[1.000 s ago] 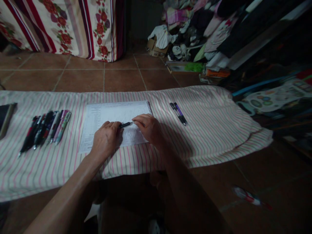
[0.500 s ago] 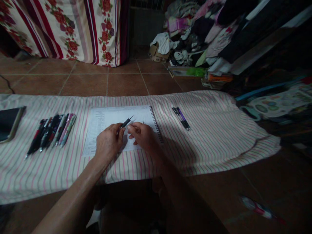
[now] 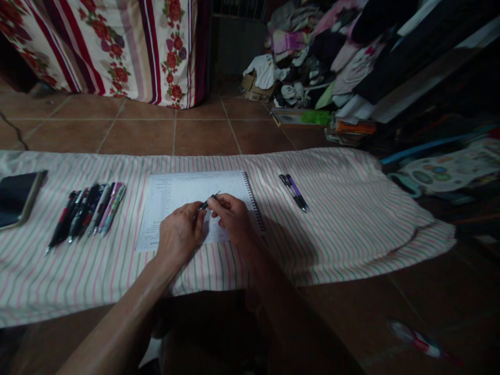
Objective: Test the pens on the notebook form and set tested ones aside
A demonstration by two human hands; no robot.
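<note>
A black pen (image 3: 207, 202) is gripped in my left hand (image 3: 180, 232), its tip pointing up and to the right. Fingers of my right hand (image 3: 232, 219) pinch the same pen near its front end. Both hands rest over a spiral-bound notebook (image 3: 183, 192) that lies open on a striped cloth (image 3: 344, 219). Several pens (image 3: 88, 211) lie side by side to the left of the notebook. Two more pens (image 3: 294, 191), one black and one purple, lie to its right.
A dark phone or case (image 3: 15, 198) sits at the cloth's left end. Beyond the cloth are brown floor tiles (image 3: 136, 135), a flowered bedspread (image 3: 117, 47) and a pile of clothes and boxes (image 3: 312, 62). A small red and white object (image 3: 414, 341) lies on the floor at lower right.
My right hand let go of the pen's tip, pulled apart briefly, then came back to pinch the pen. The pen tilted from level to pointing up-right. The view shifted slightly downward.
</note>
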